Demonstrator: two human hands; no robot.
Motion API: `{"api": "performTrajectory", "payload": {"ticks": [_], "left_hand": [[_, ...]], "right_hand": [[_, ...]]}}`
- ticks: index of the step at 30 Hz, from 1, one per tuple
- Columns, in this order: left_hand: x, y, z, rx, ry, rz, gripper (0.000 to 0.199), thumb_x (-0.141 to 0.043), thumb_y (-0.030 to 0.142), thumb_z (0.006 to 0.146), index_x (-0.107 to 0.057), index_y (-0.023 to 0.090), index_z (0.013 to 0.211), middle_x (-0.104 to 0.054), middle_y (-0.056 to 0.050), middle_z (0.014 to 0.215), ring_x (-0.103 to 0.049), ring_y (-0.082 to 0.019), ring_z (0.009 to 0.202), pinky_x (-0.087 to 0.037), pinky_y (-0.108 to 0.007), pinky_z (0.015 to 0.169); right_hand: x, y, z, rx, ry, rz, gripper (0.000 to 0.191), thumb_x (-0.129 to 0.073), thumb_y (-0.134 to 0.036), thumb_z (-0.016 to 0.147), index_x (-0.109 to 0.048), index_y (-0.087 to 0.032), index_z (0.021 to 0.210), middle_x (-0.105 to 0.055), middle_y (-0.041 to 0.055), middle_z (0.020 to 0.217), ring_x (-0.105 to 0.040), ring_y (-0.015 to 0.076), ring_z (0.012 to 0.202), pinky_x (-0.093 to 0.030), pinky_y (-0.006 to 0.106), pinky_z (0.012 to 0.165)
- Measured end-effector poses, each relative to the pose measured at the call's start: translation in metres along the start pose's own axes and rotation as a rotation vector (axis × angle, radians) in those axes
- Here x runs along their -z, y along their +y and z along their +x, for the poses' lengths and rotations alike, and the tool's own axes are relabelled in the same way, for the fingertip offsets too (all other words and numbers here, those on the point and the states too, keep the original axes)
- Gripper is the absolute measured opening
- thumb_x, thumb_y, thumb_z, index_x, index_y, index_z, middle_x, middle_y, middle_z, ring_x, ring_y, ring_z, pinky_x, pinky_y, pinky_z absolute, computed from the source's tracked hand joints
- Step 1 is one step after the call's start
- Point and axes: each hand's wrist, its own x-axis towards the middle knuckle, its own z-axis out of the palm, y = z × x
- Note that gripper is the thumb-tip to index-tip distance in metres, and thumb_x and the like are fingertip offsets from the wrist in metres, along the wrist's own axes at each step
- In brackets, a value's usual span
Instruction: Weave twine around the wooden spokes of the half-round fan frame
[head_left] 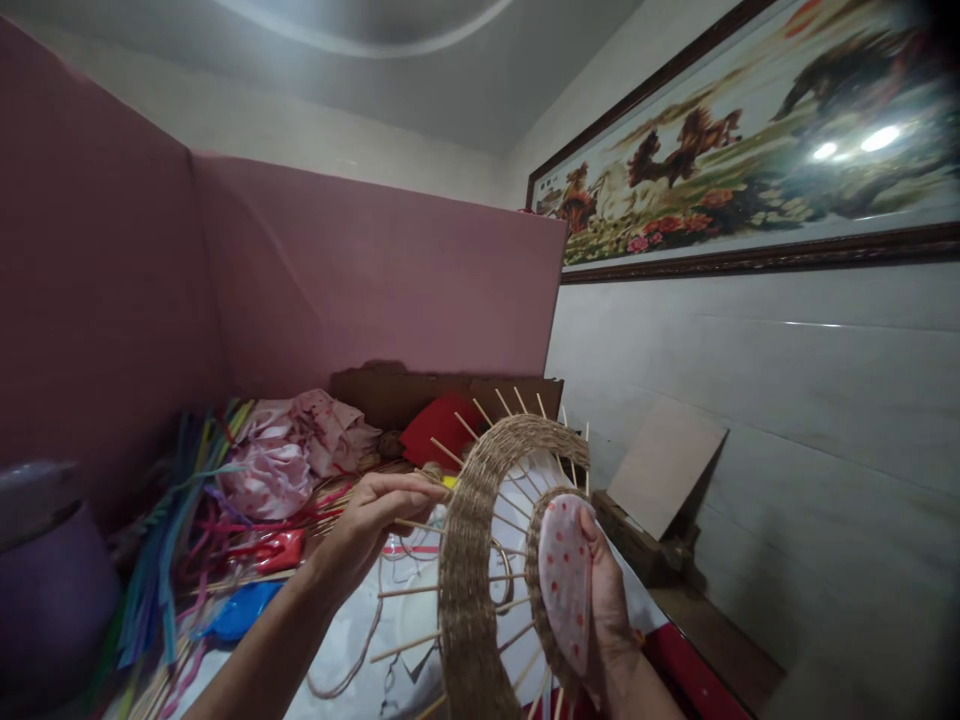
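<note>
A curved woven piece of brown cord (469,560) with thin wooden sticks radiating through it fills the lower middle. Its small inner part carries an oval of white cloth with red dots (564,575). My right hand (606,590) grips that inner part at the cloth, thumb over its edge. At the outer left rim, my left hand (394,505) has its fingers pressed together around a stick or cord by the weave; exactly what lies between the fingertips is too small to tell. A loose cord (367,645) trails below my left hand.
Pink dotted cloth (274,470), colourful strips (161,560), a blue packet (240,610) and a red packet (281,550) lie at the left. A purple container (56,590) stands far left. Behind are cardboard (442,390) and a pink partition (375,280); a board (666,465) leans right.
</note>
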Motion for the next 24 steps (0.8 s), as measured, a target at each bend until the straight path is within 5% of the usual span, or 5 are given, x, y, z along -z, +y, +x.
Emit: {"api": "performTrajectory", "payload": {"ticks": [5,12,16,24], "left_hand": [[0.003,0.005,-0.001,0.000,-0.029,0.072,0.025,-0.053,0.028,0.075,-0.074,0.014,0.079,-0.045,0.001,0.055,-0.030,-0.009,0.051,-0.019,-0.022,0.045],[0.005,0.012,0.002,-0.131,0.001,0.306,0.018,-0.060,0.026,0.072,-0.073,0.016,0.079,-0.064,-0.006,0.076,-0.053,-0.018,0.075,-0.037,-0.026,0.066],[0.004,0.010,0.002,-0.232,0.077,0.499,0.016,-0.057,0.026,0.075,-0.071,0.016,0.077,-0.062,-0.005,0.074,-0.054,-0.017,0.070,-0.038,-0.025,0.062],[-0.009,0.006,-0.002,-0.539,0.292,1.387,0.021,-0.047,0.026,0.083,-0.066,0.018,0.075,-0.054,-0.004,0.071,-0.052,-0.017,0.069,-0.035,-0.026,0.059]], "right_hand": [[0.002,-0.001,0.006,0.009,-0.045,0.020,0.036,-0.061,-0.046,0.070,-0.067,-0.019,0.092,-0.071,0.0024,0.085,-0.065,0.0188,0.078,-0.051,0.030,0.073],[-0.004,-0.003,0.001,0.043,-0.035,0.016,0.032,-0.063,-0.044,0.069,-0.067,-0.020,0.089,-0.071,0.0007,0.084,-0.065,0.0171,0.075,-0.050,0.029,0.074],[-0.008,-0.005,0.001,0.054,-0.018,-0.006,0.033,-0.063,-0.044,0.068,-0.066,-0.020,0.090,-0.071,0.0003,0.080,-0.065,0.0176,0.072,-0.051,0.030,0.072],[-0.015,-0.007,-0.004,0.021,-0.071,0.061,0.028,-0.061,-0.041,0.070,-0.065,-0.019,0.087,-0.070,0.0005,0.072,-0.063,0.0177,0.062,-0.050,0.031,0.063]]}}
